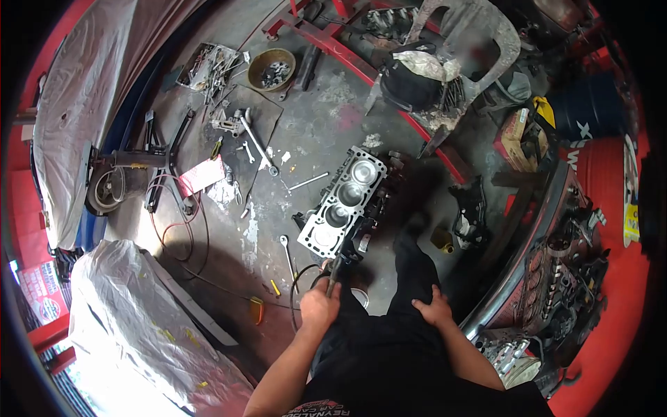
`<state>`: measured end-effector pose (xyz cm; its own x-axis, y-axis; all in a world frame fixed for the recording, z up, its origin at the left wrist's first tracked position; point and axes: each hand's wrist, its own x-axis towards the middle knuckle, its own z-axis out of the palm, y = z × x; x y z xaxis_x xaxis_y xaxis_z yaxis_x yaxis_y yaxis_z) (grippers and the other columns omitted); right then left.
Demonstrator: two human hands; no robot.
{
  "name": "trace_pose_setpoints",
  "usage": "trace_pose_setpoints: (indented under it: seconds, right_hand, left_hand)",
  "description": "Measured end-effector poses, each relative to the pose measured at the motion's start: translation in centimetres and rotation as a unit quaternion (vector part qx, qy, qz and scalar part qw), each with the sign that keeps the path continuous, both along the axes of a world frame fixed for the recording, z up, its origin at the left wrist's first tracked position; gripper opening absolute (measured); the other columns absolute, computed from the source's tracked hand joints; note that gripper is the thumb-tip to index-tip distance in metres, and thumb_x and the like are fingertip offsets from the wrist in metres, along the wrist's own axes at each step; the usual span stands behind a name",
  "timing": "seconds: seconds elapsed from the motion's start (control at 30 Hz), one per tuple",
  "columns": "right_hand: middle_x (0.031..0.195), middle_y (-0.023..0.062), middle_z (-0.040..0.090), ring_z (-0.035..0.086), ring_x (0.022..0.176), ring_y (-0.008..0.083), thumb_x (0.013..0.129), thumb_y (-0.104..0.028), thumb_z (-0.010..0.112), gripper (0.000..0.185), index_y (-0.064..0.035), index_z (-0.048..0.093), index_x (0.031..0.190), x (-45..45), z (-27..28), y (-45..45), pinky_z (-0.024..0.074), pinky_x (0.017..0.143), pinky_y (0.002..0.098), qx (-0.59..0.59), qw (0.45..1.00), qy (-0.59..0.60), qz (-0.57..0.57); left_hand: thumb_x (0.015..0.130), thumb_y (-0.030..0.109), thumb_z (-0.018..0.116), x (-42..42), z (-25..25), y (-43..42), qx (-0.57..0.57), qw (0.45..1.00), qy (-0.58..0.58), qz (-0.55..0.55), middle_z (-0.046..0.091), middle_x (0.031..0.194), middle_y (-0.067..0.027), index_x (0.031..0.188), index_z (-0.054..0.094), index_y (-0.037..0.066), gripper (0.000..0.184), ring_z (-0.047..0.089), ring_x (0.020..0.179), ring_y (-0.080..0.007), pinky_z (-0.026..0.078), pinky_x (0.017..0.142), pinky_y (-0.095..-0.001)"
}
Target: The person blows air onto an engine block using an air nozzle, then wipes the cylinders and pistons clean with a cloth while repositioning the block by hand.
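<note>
Fingers of your left hand (pixel 319 306) are wrapped round a dark bar (pixel 333 276), which points at the near end of the block (pixel 344 201); from above you can't tell whether its tip touches. Your right hand (pixel 433 309) rests on your right thigh, thumb spread from the fingers, with nothing visible in its grip.

The block lies near the middle of the floor (pixel 313 135), slanting away to the right, its flat top and four bores facing up. Hold your left wrist in line with the bar and press evenly; a slip across that top could probably score it. Your right hand looks free to steady the block's right edge, should it rock.

Just off the block's near left corner lies a ratchet (pixel 287 258), and beside its left edge a rod (pixel 309 181); watch your elbow around the hose (pixel 294 306) by your left forearm. Farther out, towards the floor's far left corner, sit a long wrench (pixel 258 143) and a bowl (pixel 256 68).
</note>
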<state>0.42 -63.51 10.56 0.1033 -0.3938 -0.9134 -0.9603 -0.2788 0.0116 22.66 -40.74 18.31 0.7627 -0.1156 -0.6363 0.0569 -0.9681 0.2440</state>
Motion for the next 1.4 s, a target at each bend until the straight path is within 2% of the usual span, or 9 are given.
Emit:
trace_pose_setpoints:
  seconds: [0.17,0.43,0.63,0.73,1.0,1.07,1.13,1.3,1.4]
  right_hand:
    - [0.161,0.0226,0.033,0.041,0.145,0.0391,0.083,-0.064,0.068,0.104,-0.0139,0.025,0.162,4.1,-0.9,-3.2,0.0366,0.119,0.0438,0.024,0.99,0.069,0.122]
    - [0.162,0.0205,0.032,0.039,0.146,0.0378,0.084,-0.063,0.067,0.1,-0.0135,0.028,0.161,3.0,-3.5,-11.7,0.0357,0.119,0.0432,0.089,0.995,0.009,0.047]
    - [0.161,0.0216,0.034,0.039,0.146,0.0385,0.084,-0.063,0.067,0.1,-0.0129,0.029,0.161,4.0,-2.6,-14.1,0.0356,0.119,0.0439,0.107,0.991,0.037,0.064]
    - [0.16,0.0218,0.035,0.04,0.146,0.0383,0.084,-0.064,0.067,0.099,-0.0128,0.03,0.161,3.0,-3.8,-15.1,0.0361,0.119,0.0441,0.117,0.991,0.018,0.06]
    - [0.163,0.0231,0.031,0.035,0.149,0.036,0.085,-0.064,0.067,0.1,-0.0075,0.032,0.159,3.0,-3.8,-17.1,0.0323,0.121,0.04,0.141,0.989,0.033,0.031]
    - [0.163,0.0232,0.031,0.036,0.149,0.036,0.085,-0.063,0.066,0.099,-0.0074,0.032,0.159,3.4,-4.0,-17.4,0.032,0.121,0.0399,0.143,0.988,0.031,0.042]
    - [0.163,0.0234,0.032,0.036,0.149,0.036,0.086,-0.063,0.066,0.099,-0.0073,0.032,0.159,3.7,-4.6,-18.1,0.0316,0.122,0.0398,0.142,0.988,0.03,0.053]
    - [0.161,0.0237,0.035,0.036,0.149,0.0359,0.087,-0.061,0.066,0.097,-0.0044,0.033,0.158,2.7,-4.6,-18.2,0.0312,0.122,0.0396,0.151,0.987,0.009,0.044]
    - [0.161,0.0238,0.035,0.037,0.148,0.0361,0.087,-0.06,0.067,0.096,-0.0033,0.034,0.157,2.5,-4.4,-18.5,0.0318,0.122,0.0399,0.144,0.989,0.015,0.031]
  left_hand:
    - [0.094,0.043,0.066,0.2,-3.1,-3.2,-0.006,0.999,0.003,0.033,0.07,0.091,-0.0294,0.11,0.071,0.008,0.038,0.068,0.091,-0.0487,0.054,0.081,-0.0549]
    - [0.095,0.045,0.063,-0.6,-4.8,-6.9,0.055,0.998,-0.008,0.037,0.072,0.092,-0.0268,0.113,0.07,0.013,0.037,0.069,0.093,-0.0475,0.054,0.084,-0.0551]
    - [0.091,0.039,0.069,3.2,-3.3,-11.2,0.067,0.992,-0.009,0.104,0.071,0.096,-0.0284,0.101,0.073,0.003,0.037,0.068,0.098,-0.0467,0.054,0.086,-0.0514]
    - [0.09,0.037,0.071,4.9,-7.0,-9.1,0.054,0.983,0.067,0.161,0.071,0.097,-0.0285,0.1,0.074,-0.001,0.039,0.069,0.098,-0.0452,0.054,0.087,-0.0499]
    - [0.091,0.037,0.07,2.3,-6.0,-11.6,0.119,0.99,0.019,0.068,0.071,0.1,-0.0299,0.113,0.072,0.0,0.043,0.07,0.1,-0.0444,0.055,0.086,-0.0486]
    - [0.09,0.037,0.07,1.8,-7.9,-9.2,0.043,0.996,-0.028,0.079,0.072,0.095,-0.027,0.107,0.074,0.001,0.04,0.071,0.095,-0.0438,0.055,0.082,-0.049]
    - [0.089,0.038,0.073,4.2,-5.8,-9.7,0.037,0.977,0.062,0.2,0.072,0.09,-0.0257,0.095,0.075,0.0,0.038,0.072,0.088,-0.0426,0.055,0.08,-0.0472]
    - [0.089,0.035,0.073,2.7,-8.7,-8.3,0.022,0.988,0.058,0.141,0.072,0.093,-0.0258,0.104,0.074,0.003,0.036,0.07,0.094,-0.0431,0.054,0.083,-0.0486]
    - [0.09,0.036,0.072,2.1,-2.2,-12.1,0.042,0.987,0.042,0.147,0.072,0.096,-0.0265,0.108,0.073,0.005,0.036,0.069,0.098,-0.0435,0.053,0.085,-0.0497]
